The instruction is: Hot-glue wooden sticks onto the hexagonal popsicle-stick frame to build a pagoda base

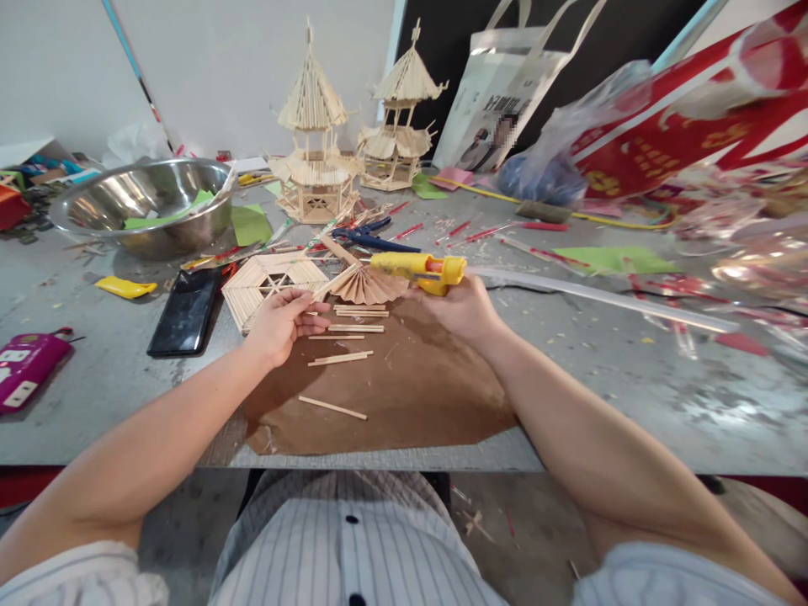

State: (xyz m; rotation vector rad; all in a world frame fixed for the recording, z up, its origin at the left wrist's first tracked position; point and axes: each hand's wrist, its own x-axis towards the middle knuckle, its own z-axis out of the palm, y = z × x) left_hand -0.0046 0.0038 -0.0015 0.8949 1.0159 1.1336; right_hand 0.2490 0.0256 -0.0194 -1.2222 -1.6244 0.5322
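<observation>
My right hand (464,307) is wrapped round a yellow glue gun (420,269), its nozzle pointing left at a fan-shaped piece of wooden sticks (364,284). My left hand (284,320) pinches that stick piece from the left, its fingers curled above loose thin sticks (344,337) lying on a brown paper sheet (410,387). A flat hexagonal stick panel (265,282) lies just beyond my left hand.
Two stick pagoda models (314,151) (401,126) stand at the back. A steel bowl (145,206), a black phone (188,311), a purple power strip (25,366), blue pliers (369,236), a long glue stick (599,295) and plastic bags (694,135) surround the work area.
</observation>
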